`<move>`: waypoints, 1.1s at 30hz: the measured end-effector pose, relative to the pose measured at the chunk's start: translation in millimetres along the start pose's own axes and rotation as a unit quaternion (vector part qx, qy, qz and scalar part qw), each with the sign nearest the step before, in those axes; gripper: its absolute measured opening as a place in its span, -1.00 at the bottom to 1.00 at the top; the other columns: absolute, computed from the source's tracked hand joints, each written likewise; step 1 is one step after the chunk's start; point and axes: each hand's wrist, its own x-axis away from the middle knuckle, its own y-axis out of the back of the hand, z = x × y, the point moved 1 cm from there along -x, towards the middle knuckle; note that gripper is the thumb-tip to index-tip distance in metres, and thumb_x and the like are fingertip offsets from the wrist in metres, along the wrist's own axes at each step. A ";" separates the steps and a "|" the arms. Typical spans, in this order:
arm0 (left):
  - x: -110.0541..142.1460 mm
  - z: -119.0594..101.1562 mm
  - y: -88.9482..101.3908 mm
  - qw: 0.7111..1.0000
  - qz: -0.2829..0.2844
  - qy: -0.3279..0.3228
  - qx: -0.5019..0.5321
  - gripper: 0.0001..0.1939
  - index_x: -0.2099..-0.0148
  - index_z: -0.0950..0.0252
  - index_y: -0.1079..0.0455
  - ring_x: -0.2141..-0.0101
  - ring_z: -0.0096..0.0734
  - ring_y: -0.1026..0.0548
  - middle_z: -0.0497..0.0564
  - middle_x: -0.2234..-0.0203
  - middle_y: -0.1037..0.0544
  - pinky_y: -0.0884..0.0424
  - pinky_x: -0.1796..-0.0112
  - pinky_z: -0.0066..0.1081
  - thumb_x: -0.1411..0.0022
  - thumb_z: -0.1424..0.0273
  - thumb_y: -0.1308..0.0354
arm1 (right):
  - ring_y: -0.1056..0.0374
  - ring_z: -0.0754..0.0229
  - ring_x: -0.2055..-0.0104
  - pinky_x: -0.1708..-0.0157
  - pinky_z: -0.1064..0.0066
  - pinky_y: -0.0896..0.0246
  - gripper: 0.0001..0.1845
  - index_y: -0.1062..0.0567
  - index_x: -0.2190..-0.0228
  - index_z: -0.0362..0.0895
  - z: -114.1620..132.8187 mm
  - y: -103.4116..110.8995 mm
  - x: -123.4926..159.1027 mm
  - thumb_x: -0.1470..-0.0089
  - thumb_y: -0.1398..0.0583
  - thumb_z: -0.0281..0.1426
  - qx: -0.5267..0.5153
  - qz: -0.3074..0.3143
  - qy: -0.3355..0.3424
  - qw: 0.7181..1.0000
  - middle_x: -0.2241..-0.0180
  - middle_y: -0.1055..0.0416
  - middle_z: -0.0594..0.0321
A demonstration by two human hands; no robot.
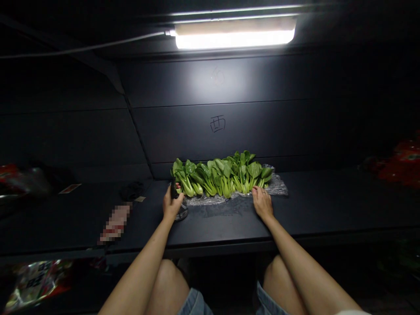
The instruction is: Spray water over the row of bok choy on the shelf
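Hands well apart here! The left hand point(172, 205) wraps a spray bottle point(181, 212) held upright, its dark trigger head point(173, 189) up beside the greens. The right hand point(262, 203) rests open on the counter point(311, 205), at the edge of a plastic sheet point(277, 186). The bok choy point(221, 179) runs in a long row across the sheet, stems toward the person, leaves toward the wall point(213, 131).

Left hand point(172, 204) around a spray bottle point(181, 212), right hand point(262, 203) flat beside bok choy point(223, 177) on plastic wrap point(275, 186).
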 end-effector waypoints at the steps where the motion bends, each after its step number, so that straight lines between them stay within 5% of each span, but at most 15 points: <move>1: -0.2 0.2 0.1 1.000 -0.001 0.005 0.001 -0.59 0.04 0.26 -0.43 0.33 -0.35 -0.58 0.04 0.23 -0.60 -0.53 0.20 -0.32 0.01 0.43 -0.19 | -0.36 -0.01 0.00 -0.03 0.15 -0.17 -0.49 -0.45 0.10 -0.17 0.3 0.3 0.0 -0.29 0.17 -0.21 -0.002 0.003 -0.002 1.000 0.09 -0.51 -0.03; 14: -1.2 -8.2 25.9 0.998 -0.002 0.067 0.003 -0.67 0.10 0.23 -0.43 0.49 -0.37 -0.57 0.01 0.28 -0.61 -0.50 0.33 -0.36 -0.03 0.38 -0.18 | -0.37 0.00 0.02 0.00 0.16 -0.18 -0.52 -0.45 0.10 -0.15 -1.0 -2.5 0.2 -0.30 0.16 -0.22 0.007 -0.007 0.021 1.000 0.11 -0.51 -0.01; 23: 1.0 -10.8 27.2 0.997 0.003 0.081 -0.002 -0.76 0.18 0.24 -0.42 0.51 -0.34 -0.57 -0.02 0.39 -0.58 -0.49 0.34 -0.35 -0.05 0.32 -0.17 | -0.36 -0.02 -0.01 -0.02 0.16 -0.17 -0.49 -0.45 0.09 -0.18 0.8 0.1 0.7 -0.31 0.18 -0.21 0.013 0.007 0.024 1.000 0.08 -0.50 -0.03; 33: 2.1 -20.2 29.2 0.991 0.001 0.128 0.039 -0.71 0.17 0.29 -0.43 0.55 -0.36 -0.55 0.09 0.23 -0.60 -0.47 0.46 -0.38 -0.01 0.33 -0.15 | -0.37 -0.01 0.00 0.00 0.17 -0.18 -0.53 -0.46 0.11 -0.18 1.2 0.0 0.2 -0.31 0.15 -0.23 0.020 0.012 0.025 0.999 0.10 -0.51 -0.02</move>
